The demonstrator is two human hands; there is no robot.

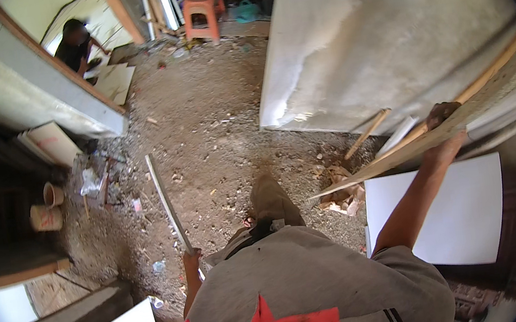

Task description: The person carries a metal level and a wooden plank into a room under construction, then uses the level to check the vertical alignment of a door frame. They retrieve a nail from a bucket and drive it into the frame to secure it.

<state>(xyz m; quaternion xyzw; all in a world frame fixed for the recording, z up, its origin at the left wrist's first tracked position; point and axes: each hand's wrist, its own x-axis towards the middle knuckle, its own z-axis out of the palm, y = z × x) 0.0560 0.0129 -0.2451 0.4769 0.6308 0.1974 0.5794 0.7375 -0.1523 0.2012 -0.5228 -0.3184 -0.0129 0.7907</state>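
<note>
My left hand (pixel 193 259) is closed around the near end of a long, narrow, pale straight bar (pixel 169 202). The bar slants away from me over the rubble floor; whether it is metal or wood I cannot tell. On the right, my right hand (pixel 443 114) grips a long wooden plank (pixel 394 157), with the fingers over its far side. That plank leans, its narrow end low near the floor and its other end rising toward the right wall. Under my right forearm is a large white sheet (pixel 473 211).
A wooden stick (pixel 367 133) leans by the grey wall (pixel 380 47). Crumpled brown paper (pixel 346 198) lies near the plank's low end. Buckets (pixel 47 217) and loose panels (pixel 54 143) stand left. An orange stool (pixel 204 12) is at the back. Another person (pixel 72 50) crouches beyond the doorway.
</note>
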